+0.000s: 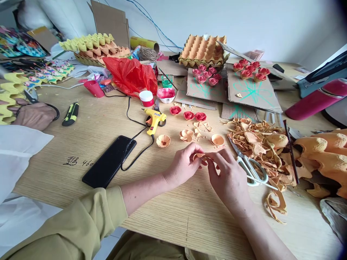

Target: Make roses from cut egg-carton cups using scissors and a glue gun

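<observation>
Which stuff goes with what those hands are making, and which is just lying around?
Seem part of it:
small orange piece between left hand and right hand
orange cups
red flowers
white-handled scissors
orange scraps
yellow glue gun

Probably just lying about:
black phone
pink bottle
red plastic bag

pass: tabletop (187, 207) between forearms (146, 191) | blocks: phone (107, 162) left, scissors (245, 159) right

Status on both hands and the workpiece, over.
Left hand and right hand pinching small orange piece. White-handled scissors beside right hand.
</observation>
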A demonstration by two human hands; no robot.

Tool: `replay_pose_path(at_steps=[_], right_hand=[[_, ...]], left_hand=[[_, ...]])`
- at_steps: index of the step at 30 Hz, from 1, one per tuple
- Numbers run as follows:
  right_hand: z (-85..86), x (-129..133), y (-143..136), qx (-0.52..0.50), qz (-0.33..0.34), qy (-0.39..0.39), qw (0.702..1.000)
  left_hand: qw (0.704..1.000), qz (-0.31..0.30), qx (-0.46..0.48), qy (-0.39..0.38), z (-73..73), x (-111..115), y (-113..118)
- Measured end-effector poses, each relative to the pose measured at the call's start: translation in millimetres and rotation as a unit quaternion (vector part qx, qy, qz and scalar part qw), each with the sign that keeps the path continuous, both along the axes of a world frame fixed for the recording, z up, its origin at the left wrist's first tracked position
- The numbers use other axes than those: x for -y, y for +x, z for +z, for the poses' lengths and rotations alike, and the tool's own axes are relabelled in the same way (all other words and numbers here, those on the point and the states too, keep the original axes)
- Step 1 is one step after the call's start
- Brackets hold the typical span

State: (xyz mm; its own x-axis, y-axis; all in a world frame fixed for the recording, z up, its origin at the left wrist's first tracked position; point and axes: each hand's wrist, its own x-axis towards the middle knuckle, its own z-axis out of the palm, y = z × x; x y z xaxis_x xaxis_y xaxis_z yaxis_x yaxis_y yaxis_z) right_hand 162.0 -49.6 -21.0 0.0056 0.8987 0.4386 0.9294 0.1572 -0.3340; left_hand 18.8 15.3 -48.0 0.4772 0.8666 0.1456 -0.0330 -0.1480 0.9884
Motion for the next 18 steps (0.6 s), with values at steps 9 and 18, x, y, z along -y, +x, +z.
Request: replay_pose_path(at_steps=[9,18], right_hand=[[3.1,3.2,3.3,0.097,0.019,0.019,0.995],[1.9,1.0,4.2,0.06,0.033,-0.001,0.998]], left_hand=[[0.998,-0.023,0.012,-0.058,4.7,-0.5,0.2],[0.998,-0.028,0.025,-0.052,-0.2,-3.0,-1.0]])
